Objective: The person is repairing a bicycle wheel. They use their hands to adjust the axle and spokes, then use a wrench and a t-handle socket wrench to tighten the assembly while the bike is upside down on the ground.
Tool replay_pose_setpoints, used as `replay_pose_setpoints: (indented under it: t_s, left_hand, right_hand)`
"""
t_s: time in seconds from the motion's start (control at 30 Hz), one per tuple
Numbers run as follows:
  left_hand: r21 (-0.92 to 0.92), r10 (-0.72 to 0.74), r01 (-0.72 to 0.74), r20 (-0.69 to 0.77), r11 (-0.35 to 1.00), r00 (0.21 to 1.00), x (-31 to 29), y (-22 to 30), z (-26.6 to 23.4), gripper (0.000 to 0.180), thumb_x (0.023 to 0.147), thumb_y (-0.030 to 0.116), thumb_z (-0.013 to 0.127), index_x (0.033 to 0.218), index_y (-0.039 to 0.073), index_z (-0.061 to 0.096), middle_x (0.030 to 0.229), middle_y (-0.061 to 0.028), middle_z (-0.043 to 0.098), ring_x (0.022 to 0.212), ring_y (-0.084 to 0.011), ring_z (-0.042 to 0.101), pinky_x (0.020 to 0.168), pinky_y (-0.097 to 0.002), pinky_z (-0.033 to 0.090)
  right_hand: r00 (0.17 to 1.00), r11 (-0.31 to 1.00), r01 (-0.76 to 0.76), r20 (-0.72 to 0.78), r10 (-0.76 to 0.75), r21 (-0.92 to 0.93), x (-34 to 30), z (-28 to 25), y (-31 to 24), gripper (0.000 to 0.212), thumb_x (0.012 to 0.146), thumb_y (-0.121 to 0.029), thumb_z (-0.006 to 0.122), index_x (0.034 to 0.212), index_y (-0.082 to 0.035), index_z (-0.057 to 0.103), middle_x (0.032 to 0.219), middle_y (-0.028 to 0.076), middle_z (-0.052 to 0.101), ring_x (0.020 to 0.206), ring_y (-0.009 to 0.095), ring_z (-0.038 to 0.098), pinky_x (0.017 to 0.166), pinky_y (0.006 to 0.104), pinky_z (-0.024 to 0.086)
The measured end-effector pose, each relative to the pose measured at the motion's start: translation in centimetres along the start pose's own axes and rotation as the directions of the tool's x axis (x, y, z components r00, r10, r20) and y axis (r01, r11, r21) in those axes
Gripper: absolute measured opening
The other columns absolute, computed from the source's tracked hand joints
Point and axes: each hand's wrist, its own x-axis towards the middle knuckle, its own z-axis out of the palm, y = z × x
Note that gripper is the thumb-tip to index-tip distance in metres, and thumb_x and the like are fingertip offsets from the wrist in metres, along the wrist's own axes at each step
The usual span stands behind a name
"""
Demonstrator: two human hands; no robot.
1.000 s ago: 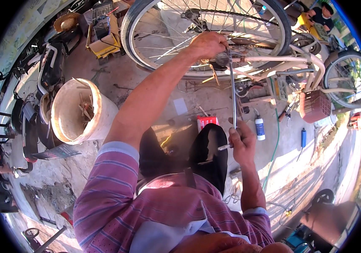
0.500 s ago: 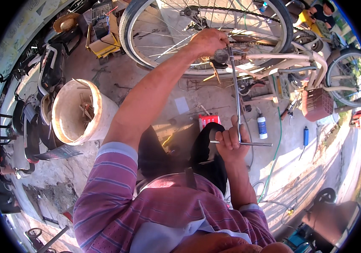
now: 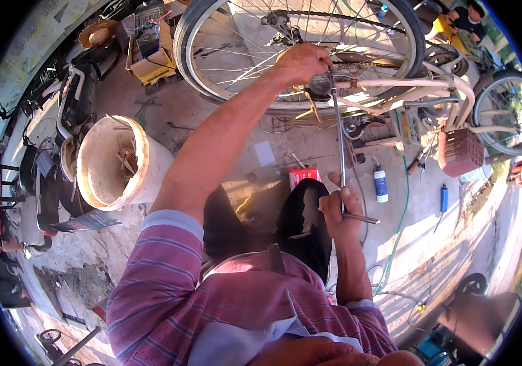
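A bicycle wheel with spokes and a chain lies in front of me, joined to a pale frame. My left hand reaches across, fingers closed around the far end of a long steel T-handle wrench, beside a dark rounded part of the bicycle. What the wrench's tip sits on is hidden by that hand. Over my right knee, my right hand is closed on the near end of the wrench, where the crossbar sticks out on both sides.
To the left stands a white bucket with scraps in it. On the floor lie a red box, a blue-and-white bottle, a blue-handled tool and a green hose. A brown basket is at right; a person sits far right.
The crossbar of the wrench has turned and now slants, with my right hand shifting its grip around it. My left hand stays at the far end.
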Motion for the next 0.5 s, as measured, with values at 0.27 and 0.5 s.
replay_pose_setpoints:
  t_s: [0.27, 0.5]
  left_hand:
    - [0.034, -0.116, 0.113, 0.094, 0.993, 0.989, -0.1, 0.5, -0.6, 0.033, 0.088, 0.031, 0.064, 0.114, 0.015, 0.077, 0.11, -0.0121, 0.075, 0.102, -0.0305, 0.071, 0.094, -0.0402, 0.055]
    - [0.022, -0.116, 0.114, 0.099, 0.993, 0.988, -0.1, 0.7, -0.6, 0.033, 0.088, 0.03, 0.065, 0.114, 0.014, 0.077, 0.11, -0.0116, 0.076, 0.101, -0.03, 0.071, 0.094, -0.0396, 0.054]
  right_hand:
    - [0.983, 0.798, -0.074, -0.179, -0.043, -0.598, 0.1, 1.8, -2.0, 0.046, 0.103, -0.026, 0.053, 0.133, 0.009, 0.06, 0.057, -0.003, 0.047, 0.047, 0.006, 0.038, 0.049, 0.0225, 0.029]
    - [0.979, 0.698, -0.081, -0.187, -0.077, -0.711, 0.0, 2.2, -2.5, 0.039, 0.104, -0.022, 0.054, 0.131, 0.004, 0.064, 0.061, -0.004, 0.049, 0.051, 0.004, 0.042, 0.05, 0.022, 0.029]
